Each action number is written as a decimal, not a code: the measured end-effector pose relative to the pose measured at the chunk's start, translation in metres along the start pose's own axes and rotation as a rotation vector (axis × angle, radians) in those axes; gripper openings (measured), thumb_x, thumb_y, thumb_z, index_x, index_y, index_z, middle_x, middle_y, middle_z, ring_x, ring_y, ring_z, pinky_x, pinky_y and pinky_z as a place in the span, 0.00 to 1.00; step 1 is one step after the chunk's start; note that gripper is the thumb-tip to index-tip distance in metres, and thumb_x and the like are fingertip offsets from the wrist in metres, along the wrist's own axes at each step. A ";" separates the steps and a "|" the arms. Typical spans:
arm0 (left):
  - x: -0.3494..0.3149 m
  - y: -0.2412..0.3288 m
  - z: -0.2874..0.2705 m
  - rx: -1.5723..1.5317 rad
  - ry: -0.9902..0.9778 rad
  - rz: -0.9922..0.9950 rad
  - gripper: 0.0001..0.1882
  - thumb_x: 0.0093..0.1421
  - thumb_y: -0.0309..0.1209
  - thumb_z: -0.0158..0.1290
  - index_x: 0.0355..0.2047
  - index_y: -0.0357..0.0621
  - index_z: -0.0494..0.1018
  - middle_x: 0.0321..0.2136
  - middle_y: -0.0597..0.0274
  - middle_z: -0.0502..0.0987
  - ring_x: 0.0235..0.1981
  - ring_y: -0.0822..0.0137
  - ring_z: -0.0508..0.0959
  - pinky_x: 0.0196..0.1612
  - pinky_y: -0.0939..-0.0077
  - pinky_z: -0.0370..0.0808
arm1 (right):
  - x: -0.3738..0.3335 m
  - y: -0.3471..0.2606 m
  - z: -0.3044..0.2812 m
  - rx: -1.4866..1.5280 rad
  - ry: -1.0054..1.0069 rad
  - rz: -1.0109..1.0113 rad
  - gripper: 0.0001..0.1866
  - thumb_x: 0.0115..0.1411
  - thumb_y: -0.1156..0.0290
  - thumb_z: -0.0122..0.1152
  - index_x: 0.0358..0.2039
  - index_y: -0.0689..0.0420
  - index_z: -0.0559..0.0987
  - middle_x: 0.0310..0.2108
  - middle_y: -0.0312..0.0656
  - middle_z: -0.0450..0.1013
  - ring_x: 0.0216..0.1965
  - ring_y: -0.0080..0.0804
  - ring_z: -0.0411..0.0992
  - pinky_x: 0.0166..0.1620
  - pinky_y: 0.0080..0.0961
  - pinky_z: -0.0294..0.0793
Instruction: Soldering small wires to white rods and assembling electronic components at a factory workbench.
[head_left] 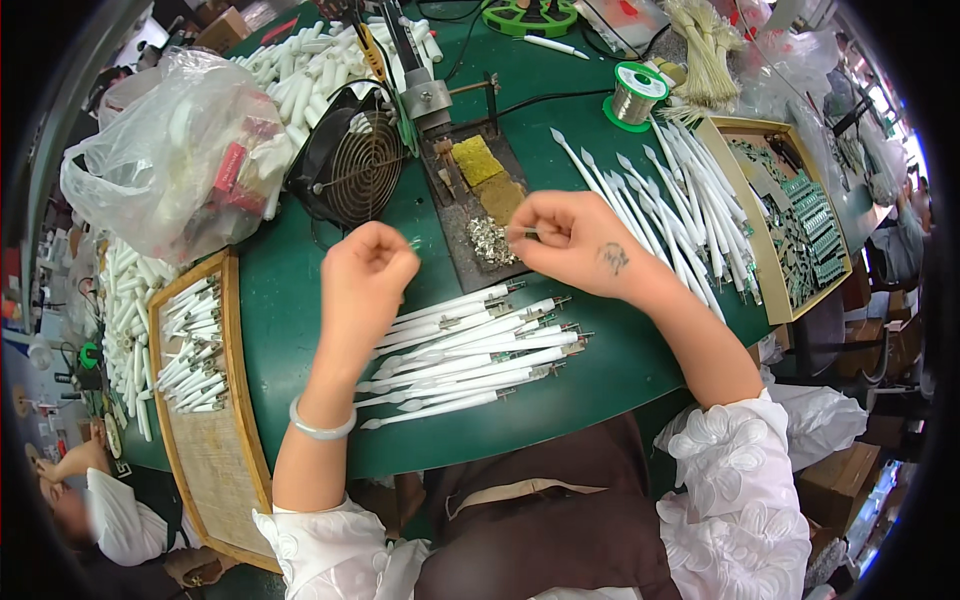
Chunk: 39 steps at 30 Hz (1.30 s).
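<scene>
My left hand [366, 280] is raised over the green table with its fingers closed in a pinch. What it holds, if anything, is too small to make out. My right hand [575, 240] is also pinched, beside a heap of silvery metal shavings [490, 242]. A thin pale sliver shows at its fingertips, too small to name. Below both hands lies a row of white candle-shaped sticks [470, 362] with pointed flame-like tips toward the left and small green boards with metal pins at their right ends. More white candle-shaped sticks [690, 200] fan out to the right.
A black fan [355, 160] stands beside a stand with a yellow sponge [475, 160]. Solder wire sits on a spool [638, 95]. A yellow box [790, 210] holds green circuit boards. At left are a plastic bag [170, 150] and a wood-framed tray [215, 470]; another person [125, 515] sits beyond.
</scene>
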<state>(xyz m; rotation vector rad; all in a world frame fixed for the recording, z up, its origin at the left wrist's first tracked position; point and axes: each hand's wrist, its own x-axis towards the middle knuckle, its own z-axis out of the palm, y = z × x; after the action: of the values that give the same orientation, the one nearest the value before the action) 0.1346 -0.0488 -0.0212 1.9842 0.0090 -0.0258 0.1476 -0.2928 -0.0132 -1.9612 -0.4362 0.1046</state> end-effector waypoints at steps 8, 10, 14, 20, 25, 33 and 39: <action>-0.015 -0.020 -0.040 0.794 0.134 0.327 0.03 0.47 0.23 0.55 0.23 0.40 0.72 0.22 0.57 0.74 0.27 0.57 0.73 0.31 0.65 0.71 | -0.006 0.006 -0.004 -0.341 -0.340 -0.187 0.07 0.47 0.73 0.62 0.28 0.58 0.78 0.16 0.41 0.68 0.20 0.39 0.68 0.27 0.32 0.67; -0.016 -0.025 -0.046 0.827 0.124 0.409 0.03 0.47 0.23 0.55 0.23 0.40 0.72 0.24 0.57 0.73 0.28 0.57 0.72 0.33 0.65 0.70 | -0.008 0.007 -0.003 -0.448 -0.290 -0.246 0.06 0.47 0.72 0.62 0.27 0.58 0.77 0.18 0.43 0.70 0.22 0.41 0.71 0.28 0.32 0.68; -0.019 -0.020 -0.047 0.939 0.106 0.501 0.06 0.46 0.22 0.57 0.27 0.39 0.74 0.28 0.56 0.72 0.31 0.56 0.72 0.36 0.64 0.69 | -0.008 0.009 -0.001 -0.526 -0.293 -0.238 0.05 0.47 0.71 0.62 0.25 0.58 0.77 0.19 0.43 0.71 0.24 0.43 0.72 0.28 0.34 0.69; -0.031 0.027 -0.011 0.551 -0.056 0.662 0.07 0.51 0.23 0.55 0.31 0.37 0.74 0.30 0.56 0.75 0.35 0.54 0.74 0.39 0.64 0.70 | -0.007 -0.014 -0.006 -0.269 -0.199 -0.179 0.04 0.48 0.74 0.62 0.26 0.59 0.77 0.12 0.35 0.62 0.16 0.25 0.61 0.23 0.23 0.61; -0.024 0.039 0.011 0.375 -0.268 0.481 0.09 0.54 0.23 0.54 0.36 0.35 0.73 0.28 0.57 0.75 0.30 0.65 0.76 0.35 0.73 0.72 | -0.010 -0.017 0.002 0.119 -0.159 0.057 0.04 0.53 0.75 0.62 0.27 0.61 0.76 0.13 0.24 0.54 0.18 0.10 0.51 0.22 0.15 0.51; -0.021 0.043 0.024 -0.175 -0.412 -0.110 0.03 0.57 0.24 0.50 0.31 0.37 0.70 0.25 0.65 0.75 0.19 0.78 0.73 0.20 0.86 0.66 | -0.009 -0.016 0.010 0.162 -0.131 0.127 0.04 0.53 0.75 0.61 0.28 0.61 0.76 0.14 0.23 0.55 0.18 0.10 0.51 0.21 0.15 0.51; -0.018 0.034 0.028 -0.364 -0.412 -0.184 0.02 0.57 0.24 0.49 0.29 0.39 0.70 0.21 0.64 0.75 0.16 0.80 0.71 0.15 0.89 0.59 | -0.009 -0.018 0.012 0.124 -0.125 0.130 0.04 0.53 0.74 0.60 0.28 0.61 0.75 0.14 0.24 0.56 0.18 0.10 0.50 0.21 0.15 0.51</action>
<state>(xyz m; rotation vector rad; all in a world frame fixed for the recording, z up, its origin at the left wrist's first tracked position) 0.1172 -0.0885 -0.0007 1.5783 -0.0665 -0.5168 0.1316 -0.2794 -0.0031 -1.8655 -0.3737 0.3312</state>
